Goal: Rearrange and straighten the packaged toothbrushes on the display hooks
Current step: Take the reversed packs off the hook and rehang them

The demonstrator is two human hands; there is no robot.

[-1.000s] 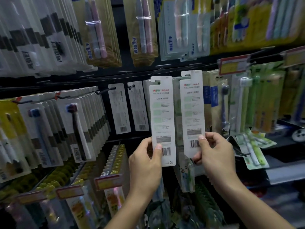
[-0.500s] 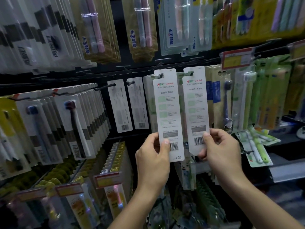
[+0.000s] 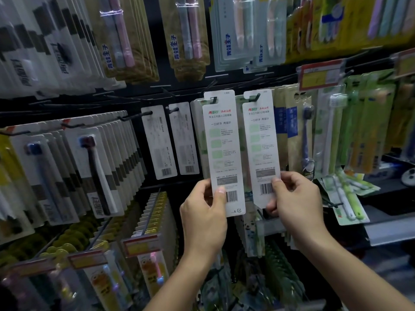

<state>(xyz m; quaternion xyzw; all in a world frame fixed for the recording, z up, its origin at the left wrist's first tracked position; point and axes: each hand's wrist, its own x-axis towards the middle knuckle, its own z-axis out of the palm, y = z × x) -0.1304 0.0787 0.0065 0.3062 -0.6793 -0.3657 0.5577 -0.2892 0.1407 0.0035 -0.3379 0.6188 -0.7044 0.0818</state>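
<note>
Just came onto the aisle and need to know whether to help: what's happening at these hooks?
A person is hanging two white toothbrush packs, backs facing out. The left hand pinches the bottom of the left pack; the right hand grips the right pack. Each pack's top hole sits over a dark hook, so both look threaded on, side by side.

Left card back [image 3: 223, 151] reads "两面针" and "一口好牙 两面针"; barcodes below.

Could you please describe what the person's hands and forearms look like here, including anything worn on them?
Both the left hand and the right hand are bare: no gloves, rings, watch or bracelet show. The forearms are uncovered to the frame's bottom edge, with no sleeve in view. Fingernails are short and unpainted.
</note>
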